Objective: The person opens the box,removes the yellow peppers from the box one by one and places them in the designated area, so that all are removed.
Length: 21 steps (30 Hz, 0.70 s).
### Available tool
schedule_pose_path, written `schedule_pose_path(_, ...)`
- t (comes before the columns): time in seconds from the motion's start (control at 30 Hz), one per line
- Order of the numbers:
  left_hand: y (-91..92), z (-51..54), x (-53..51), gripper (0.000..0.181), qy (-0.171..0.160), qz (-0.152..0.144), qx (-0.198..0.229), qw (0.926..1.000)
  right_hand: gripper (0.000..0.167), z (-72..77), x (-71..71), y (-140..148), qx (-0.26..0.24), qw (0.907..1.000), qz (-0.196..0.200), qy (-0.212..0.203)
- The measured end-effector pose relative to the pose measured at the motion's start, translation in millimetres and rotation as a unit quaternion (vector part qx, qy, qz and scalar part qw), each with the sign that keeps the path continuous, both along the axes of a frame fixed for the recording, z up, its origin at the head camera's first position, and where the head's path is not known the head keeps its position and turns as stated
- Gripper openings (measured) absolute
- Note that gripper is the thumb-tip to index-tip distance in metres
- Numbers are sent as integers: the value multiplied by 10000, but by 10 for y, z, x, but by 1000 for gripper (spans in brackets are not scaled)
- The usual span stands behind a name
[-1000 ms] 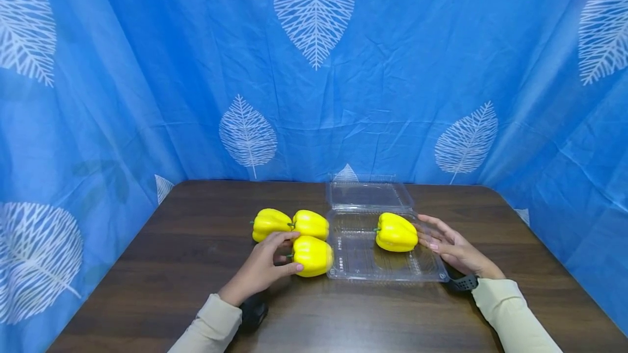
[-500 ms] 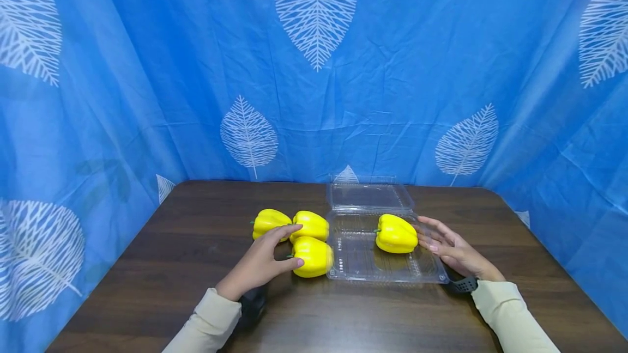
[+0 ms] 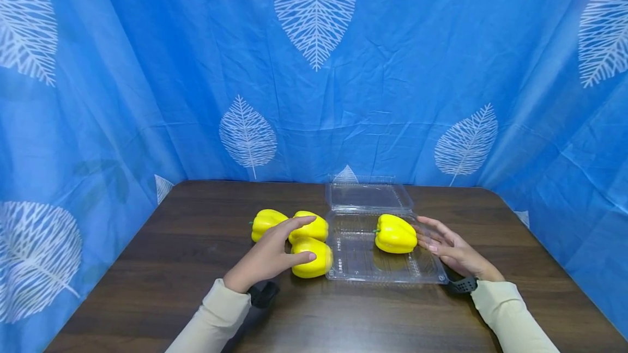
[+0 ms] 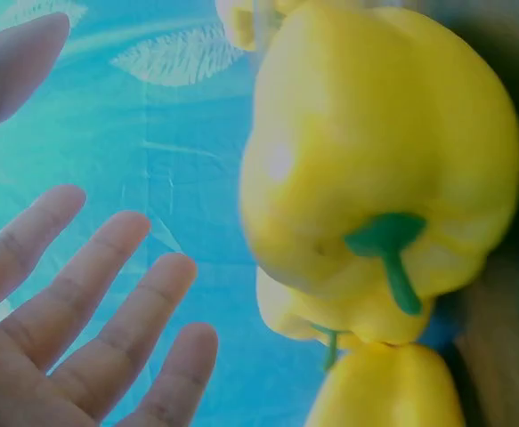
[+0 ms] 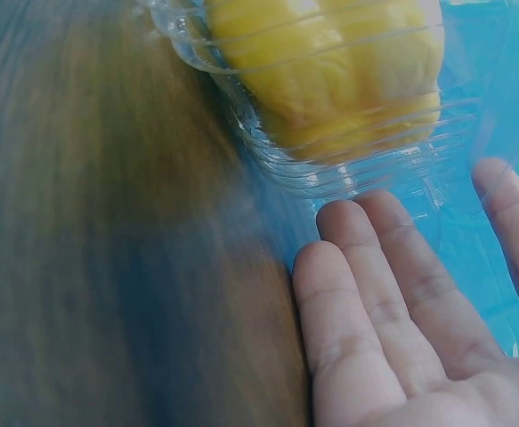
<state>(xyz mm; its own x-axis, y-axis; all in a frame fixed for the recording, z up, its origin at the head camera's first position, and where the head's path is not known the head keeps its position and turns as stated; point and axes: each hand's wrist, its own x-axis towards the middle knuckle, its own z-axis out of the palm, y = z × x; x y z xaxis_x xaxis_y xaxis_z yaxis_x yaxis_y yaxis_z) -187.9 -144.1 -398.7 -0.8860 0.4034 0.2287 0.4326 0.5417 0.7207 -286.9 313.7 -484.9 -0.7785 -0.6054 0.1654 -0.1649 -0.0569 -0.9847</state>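
Observation:
Three yellow bell peppers with green stems lie grouped on the table left of a clear plastic clamshell container [image 3: 353,274]. Above the nearest bell pepper [image 3: 313,260] my left hand [image 3: 267,255] hovers with thumb and fingers spread, holding nothing. The left wrist view shows a gap between those fingers [image 4: 121,342] and that pepper. Behind it sit another bell pepper [image 3: 316,227] and a third bell pepper [image 3: 265,222], both partly covered by the hand. One more bell pepper [image 3: 394,234] lies inside the container's right half. At the container's right wall rests my right hand [image 3: 453,249], fingers extended.
The container's lid [image 3: 370,196] lies folded back toward the rear of the dark wooden table [image 3: 392,320]. A blue curtain [image 3: 392,70] with white leaf prints surrounds the table's back and sides. Dark straps circle both wrists.
My left hand has lifted off the nearest pepper, spreading its fingers and shifting slightly up and right over it. The right hand and the peppers stay in place.

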Motion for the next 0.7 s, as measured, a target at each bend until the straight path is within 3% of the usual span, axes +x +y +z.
schedule_pose_path(0.33,160,173,-82,70,-62,-319,368,9988,58,1,-13,-3,-153,9993,302,133)
schedule_pose_path(0.7,386,297,-251,67,-22,-619,413,9972,57,6,-12,5,-82,9998,163,78)
